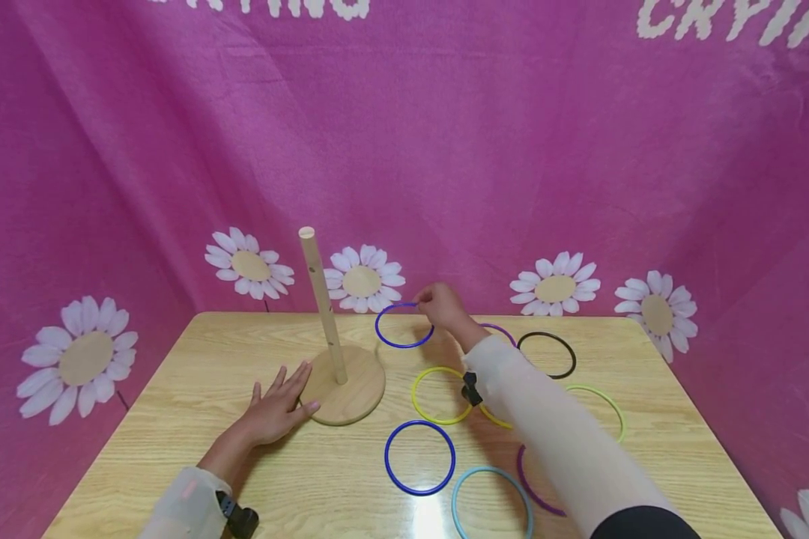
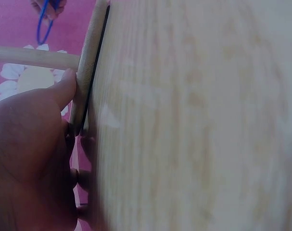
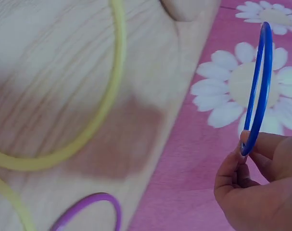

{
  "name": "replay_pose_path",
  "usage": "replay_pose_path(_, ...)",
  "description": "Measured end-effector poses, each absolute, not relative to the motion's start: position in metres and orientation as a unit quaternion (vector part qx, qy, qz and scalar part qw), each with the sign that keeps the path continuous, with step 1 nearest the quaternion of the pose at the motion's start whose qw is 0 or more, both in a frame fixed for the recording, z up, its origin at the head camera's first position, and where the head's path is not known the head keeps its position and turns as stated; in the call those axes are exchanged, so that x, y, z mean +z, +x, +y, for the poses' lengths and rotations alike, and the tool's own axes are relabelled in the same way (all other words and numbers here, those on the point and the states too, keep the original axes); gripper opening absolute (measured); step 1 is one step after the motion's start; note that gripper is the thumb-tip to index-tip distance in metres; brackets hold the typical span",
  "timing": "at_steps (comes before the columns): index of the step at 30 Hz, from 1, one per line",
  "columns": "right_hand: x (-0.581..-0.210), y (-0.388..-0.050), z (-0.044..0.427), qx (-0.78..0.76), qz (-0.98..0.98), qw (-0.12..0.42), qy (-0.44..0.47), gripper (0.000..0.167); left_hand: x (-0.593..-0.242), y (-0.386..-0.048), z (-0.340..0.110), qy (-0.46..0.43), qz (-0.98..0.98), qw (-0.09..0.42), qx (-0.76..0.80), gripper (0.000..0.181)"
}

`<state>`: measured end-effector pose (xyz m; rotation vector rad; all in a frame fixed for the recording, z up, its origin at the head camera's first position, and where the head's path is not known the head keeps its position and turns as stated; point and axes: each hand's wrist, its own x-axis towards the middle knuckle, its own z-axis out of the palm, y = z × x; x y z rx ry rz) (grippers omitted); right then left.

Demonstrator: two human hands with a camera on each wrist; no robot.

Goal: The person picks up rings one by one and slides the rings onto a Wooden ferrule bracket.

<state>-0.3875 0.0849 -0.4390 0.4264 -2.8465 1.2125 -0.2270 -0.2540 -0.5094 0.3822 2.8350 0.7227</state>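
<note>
My right hand (image 1: pixel 443 307) pinches a blue ring (image 1: pixel 405 346) between thumb and fingers, held up above the far part of the table. In the right wrist view the same blue ring (image 3: pixel 265 82) rises from the fingertips, seen nearly edge-on. To its left stands a wooden peg (image 1: pixel 326 307) upright on a round wooden base (image 1: pixel 360 393), with no ring on it. My left hand (image 1: pixel 274 412) lies on the table with fingers spread, its thumb and fingertips touching the base's left edge. In the left wrist view the left thumb (image 2: pixel 65 89) presses against the base's rim.
On the table (image 1: pixel 256 494), right of the base, lie a second blue ring (image 1: pixel 387 466), a yellow ring (image 1: pixel 414 400), a light blue ring (image 1: pixel 455 505), a black ring (image 1: pixel 573 355), a light green ring (image 1: pixel 620 415) and purple rings partly behind my right arm. A pink flowered cloth (image 1: pixel 445 150) hangs behind.
</note>
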Motion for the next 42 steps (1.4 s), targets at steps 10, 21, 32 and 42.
replay_pose_path(10,-0.395,-0.373,0.081,0.402,-0.901,0.006,0.163,0.017,-0.513,-0.229,-0.255,0.132,0.959,0.09,0.234,0.083)
replay_pose_path(21,-0.349,-0.364,0.071,0.431,-0.884,0.009,0.18,0.018,-0.511,-0.228,-0.253,0.129,0.959,0.092,0.234,0.082)
replay_pose_path(32,-0.3,-0.358,0.054,0.472,-0.862,0.02,0.185,0.018,-0.517,-0.23,-0.256,0.134,0.955,0.087,0.25,0.083)
replay_pose_path(42,-0.253,-0.352,0.042,0.517,-0.834,0.032,0.19,0.019,-0.515,-0.228,-0.255,0.141,0.953,0.082,0.256,0.083)
